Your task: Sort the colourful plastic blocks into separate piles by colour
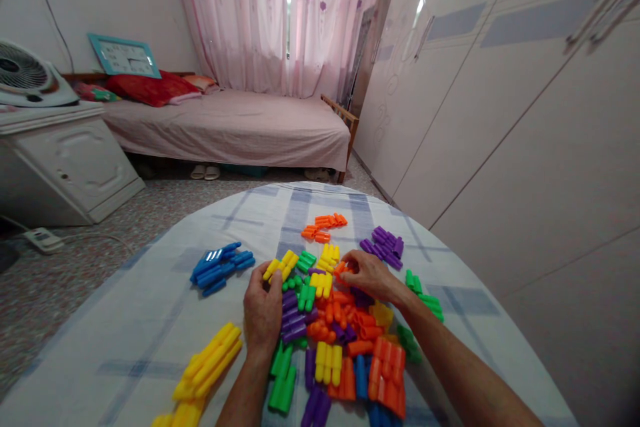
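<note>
My left hand (263,310) is closed around a yellow bullet-shaped plastic building block (281,266), at the left side of a mixed heap. My right hand (370,275) pinches an orange building block (341,272) at the heap's far right side; the fingers partly cover it. Between and below the hands lie purple blocks (295,321), green blocks (306,297), yellow blocks (329,363) and orange blocks (387,368), jumbled together. A few blue blocks (361,377) show at the near edge of the heap.
Around the heap on the cloth-covered table (150,320) lie separate groups: blue blocks (220,268), yellow blocks (207,363), orange blocks (325,227), purple blocks (384,247) and green blocks (425,297). Beyond stand a bed (240,123), a cabinet (75,167) with a fan, and a wardrobe (500,113).
</note>
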Action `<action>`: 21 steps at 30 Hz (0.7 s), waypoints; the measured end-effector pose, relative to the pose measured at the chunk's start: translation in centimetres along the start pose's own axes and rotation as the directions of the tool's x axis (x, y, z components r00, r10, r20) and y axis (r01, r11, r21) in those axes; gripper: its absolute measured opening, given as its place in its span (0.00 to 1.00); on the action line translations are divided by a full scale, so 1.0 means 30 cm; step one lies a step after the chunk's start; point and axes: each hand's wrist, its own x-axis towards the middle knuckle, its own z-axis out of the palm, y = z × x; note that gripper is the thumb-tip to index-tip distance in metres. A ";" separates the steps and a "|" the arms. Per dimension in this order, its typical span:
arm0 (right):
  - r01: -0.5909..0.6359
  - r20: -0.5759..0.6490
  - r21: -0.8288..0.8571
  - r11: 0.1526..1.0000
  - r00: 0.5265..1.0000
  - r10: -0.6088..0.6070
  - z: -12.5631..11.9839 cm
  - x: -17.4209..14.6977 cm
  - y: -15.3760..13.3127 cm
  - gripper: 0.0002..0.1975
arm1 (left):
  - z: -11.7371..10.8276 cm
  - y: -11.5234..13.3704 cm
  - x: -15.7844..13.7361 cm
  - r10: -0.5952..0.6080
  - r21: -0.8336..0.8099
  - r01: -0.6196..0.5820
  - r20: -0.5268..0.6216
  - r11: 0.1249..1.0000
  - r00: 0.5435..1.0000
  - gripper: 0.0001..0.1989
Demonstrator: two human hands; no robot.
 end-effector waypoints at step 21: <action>-0.020 -0.660 0.228 0.973 0.732 0.170 -0.037 -0.138 0.074 0.18 | 0.001 -0.007 0.002 0.043 0.059 -0.043 0.007 0.997 0.999 0.17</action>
